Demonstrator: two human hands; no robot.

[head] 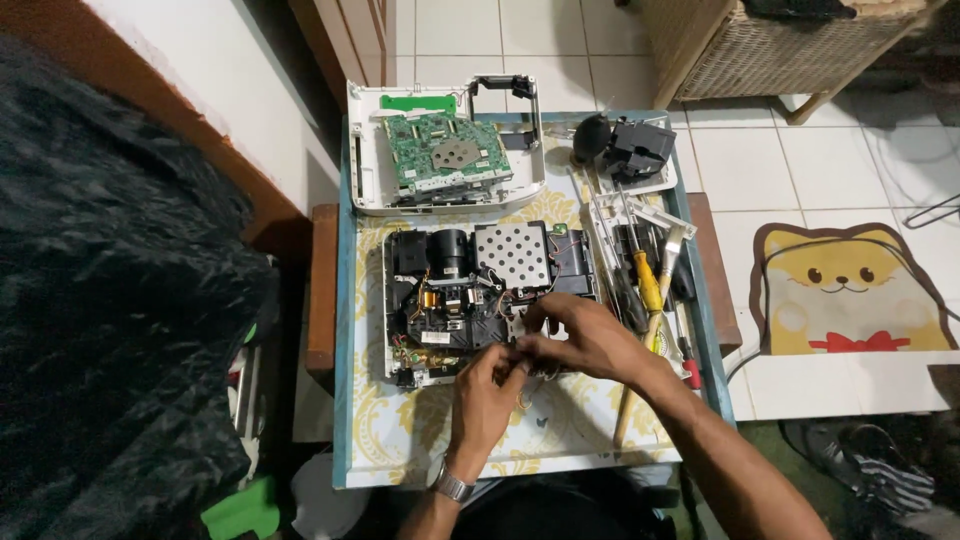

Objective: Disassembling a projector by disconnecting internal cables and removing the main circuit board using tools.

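An opened projector chassis (470, 290) lies on a small table with a yellow-patterned cloth (400, 430); its black lens block, perforated metal plate and wiring are exposed. My left hand (487, 385), a metal watch on its wrist, pinches something small at the chassis's near right corner. My right hand (585, 335) meets it there, fingers curled over the same spot. What they pinch is hidden by the fingers. The removed white top cover with a green circuit board (445, 150) lies at the far end of the table.
Screwdrivers and a brush (650, 285) lie along the table's right edge, with a black part and a dust blower (620, 145) behind them. A dark fuzzy mass fills the left. A wicker cabinet (780, 45) and a cat-patterned mat (850, 290) are on the tiled floor.
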